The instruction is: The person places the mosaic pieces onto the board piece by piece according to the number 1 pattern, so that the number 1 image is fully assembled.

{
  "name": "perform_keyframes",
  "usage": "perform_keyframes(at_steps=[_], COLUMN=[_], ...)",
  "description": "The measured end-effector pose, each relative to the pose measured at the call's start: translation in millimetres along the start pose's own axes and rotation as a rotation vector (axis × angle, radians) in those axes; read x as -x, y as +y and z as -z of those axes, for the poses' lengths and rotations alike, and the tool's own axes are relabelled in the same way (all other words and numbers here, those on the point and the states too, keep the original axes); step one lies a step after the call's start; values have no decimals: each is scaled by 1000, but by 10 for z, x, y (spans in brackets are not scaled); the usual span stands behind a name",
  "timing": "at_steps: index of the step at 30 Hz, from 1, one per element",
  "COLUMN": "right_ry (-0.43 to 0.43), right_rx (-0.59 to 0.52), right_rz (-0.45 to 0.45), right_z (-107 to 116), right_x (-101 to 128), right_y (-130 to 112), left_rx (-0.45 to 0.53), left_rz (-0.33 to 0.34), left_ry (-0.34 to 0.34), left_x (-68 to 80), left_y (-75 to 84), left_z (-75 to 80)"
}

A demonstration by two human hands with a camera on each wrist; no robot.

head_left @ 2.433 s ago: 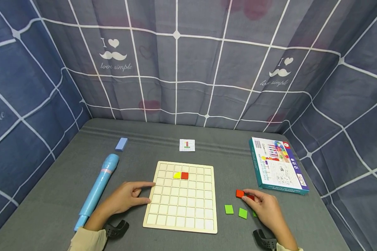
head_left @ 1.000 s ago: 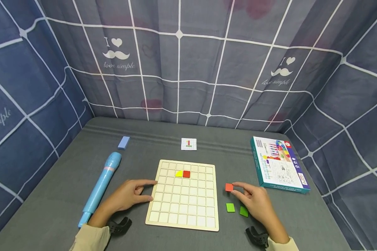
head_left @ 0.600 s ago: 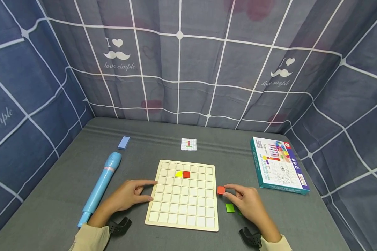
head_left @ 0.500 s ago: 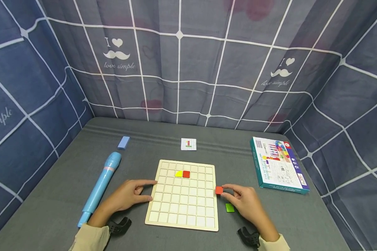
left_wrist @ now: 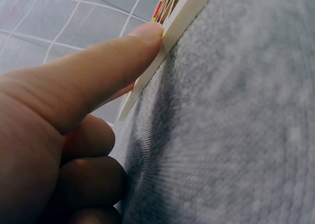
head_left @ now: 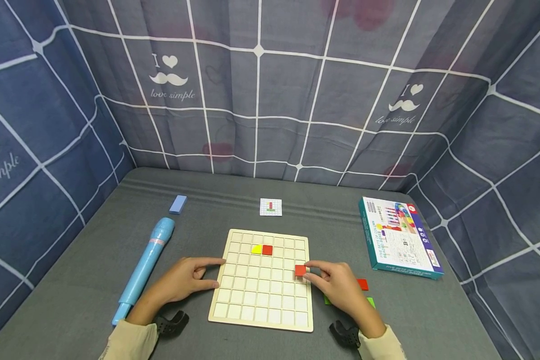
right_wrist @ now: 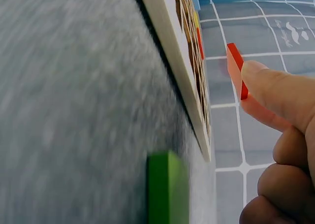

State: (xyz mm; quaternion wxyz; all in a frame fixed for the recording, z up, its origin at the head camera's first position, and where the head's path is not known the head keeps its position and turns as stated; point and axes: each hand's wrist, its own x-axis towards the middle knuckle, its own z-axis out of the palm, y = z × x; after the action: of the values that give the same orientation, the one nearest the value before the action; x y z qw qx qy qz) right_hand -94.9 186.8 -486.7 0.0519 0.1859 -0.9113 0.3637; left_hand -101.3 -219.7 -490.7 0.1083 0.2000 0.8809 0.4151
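Beneath "love simple" drapes, right hand pinches red tile; straight-fingered left hand steadies board.

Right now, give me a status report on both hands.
Left hand braces wooden grid board. Right hand pinches red tile over board's right edge. Nothing blocking.

- Left hand bare, with a cream sleeve cuff.
- Right hand bare, same cream cuff.
- Black wrist mounts beneath both wrists.
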Motion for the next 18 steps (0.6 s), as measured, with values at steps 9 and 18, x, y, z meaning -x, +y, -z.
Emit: perform_keyframes(at_steps=[9,18], right_ry=[-15,5], right_rx=[-15,-35], right_rz=[45,75], right_z=[-121,-243], right_x=[-119,-237], right_y=[-84,-156], left_rx=[8,6], left_rz=[2,-5], left_ry=[-4,-4], left_x=[-5,-5], left_y=[11,4], left_z=[-3,3])
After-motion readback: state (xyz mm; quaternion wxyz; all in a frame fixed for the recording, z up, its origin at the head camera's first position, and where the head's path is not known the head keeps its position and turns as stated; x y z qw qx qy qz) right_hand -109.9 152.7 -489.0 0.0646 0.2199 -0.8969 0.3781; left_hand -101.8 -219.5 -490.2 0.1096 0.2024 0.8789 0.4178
